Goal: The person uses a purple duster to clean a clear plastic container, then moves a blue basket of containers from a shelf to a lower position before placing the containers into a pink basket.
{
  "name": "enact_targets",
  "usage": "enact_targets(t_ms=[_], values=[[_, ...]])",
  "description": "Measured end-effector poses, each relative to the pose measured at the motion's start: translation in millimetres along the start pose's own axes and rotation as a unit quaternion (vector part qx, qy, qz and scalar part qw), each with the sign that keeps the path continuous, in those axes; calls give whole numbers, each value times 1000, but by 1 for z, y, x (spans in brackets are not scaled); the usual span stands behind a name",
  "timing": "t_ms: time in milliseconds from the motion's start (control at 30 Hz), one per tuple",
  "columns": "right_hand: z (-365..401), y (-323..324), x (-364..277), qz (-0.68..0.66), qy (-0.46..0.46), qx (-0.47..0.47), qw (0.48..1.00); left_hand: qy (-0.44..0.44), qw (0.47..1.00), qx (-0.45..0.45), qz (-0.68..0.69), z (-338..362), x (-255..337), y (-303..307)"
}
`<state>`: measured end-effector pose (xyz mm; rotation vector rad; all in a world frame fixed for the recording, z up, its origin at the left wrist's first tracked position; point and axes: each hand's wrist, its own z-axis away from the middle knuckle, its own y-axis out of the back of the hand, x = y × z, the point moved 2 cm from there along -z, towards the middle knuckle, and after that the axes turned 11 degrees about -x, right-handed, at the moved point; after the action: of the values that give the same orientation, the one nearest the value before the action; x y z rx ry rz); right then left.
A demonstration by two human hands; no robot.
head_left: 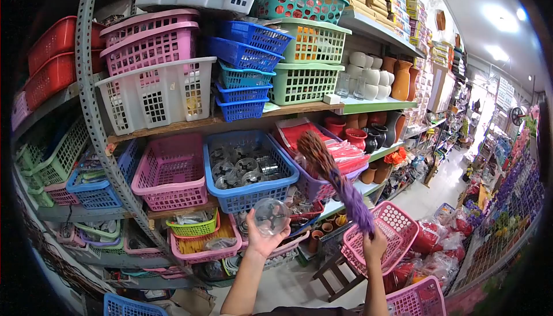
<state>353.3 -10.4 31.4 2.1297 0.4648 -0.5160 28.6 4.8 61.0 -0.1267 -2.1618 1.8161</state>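
Clear round container (272, 217) rests in the curled, grasping fingers of a person's left hand (264, 242), in front of the blue basket (247, 201) and near its lower edge. Right of that basket, the right hand (375, 246) is clenched around the lower end of a purple-and-brown bundle (337, 180), a pink basket (403, 231) behind.

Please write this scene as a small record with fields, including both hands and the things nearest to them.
Left hand: holds clear round object
Right hand: grips purple-and-brown bundle by its purple end
Beyond left hand: blue basket on a shelf, clear items inside
Left of blue basket: pink basket
Upper shelf: stacked baskets, white pots
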Motion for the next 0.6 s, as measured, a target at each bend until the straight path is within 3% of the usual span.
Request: enact_targets(t_ms=[33, 167, 233, 367, 533, 600], values=[[-15, 1, -16, 14, 20, 35, 999, 2, 1000, 1, 0, -1, -1, 2], [-84, -5, -73, 131, 23, 7, 991, 28, 999, -1, -27, -4, -9, 2], [-115, -14, -99, 181, 70, 16, 981, 39, 999, -4, -20, -5, -13, 3], [-176, -59, -114, 245, 101, -28, 964, 49, 999, 11, 8, -3, -20, -5], [-188, -78, -124, 293, 76, -94, 948, 55, 998, 23, -3, -4, -23, -2], [-174, -69, -132, 287, 97, -50, 952, 46, 999, 17, -3, -4, -22, 0]])
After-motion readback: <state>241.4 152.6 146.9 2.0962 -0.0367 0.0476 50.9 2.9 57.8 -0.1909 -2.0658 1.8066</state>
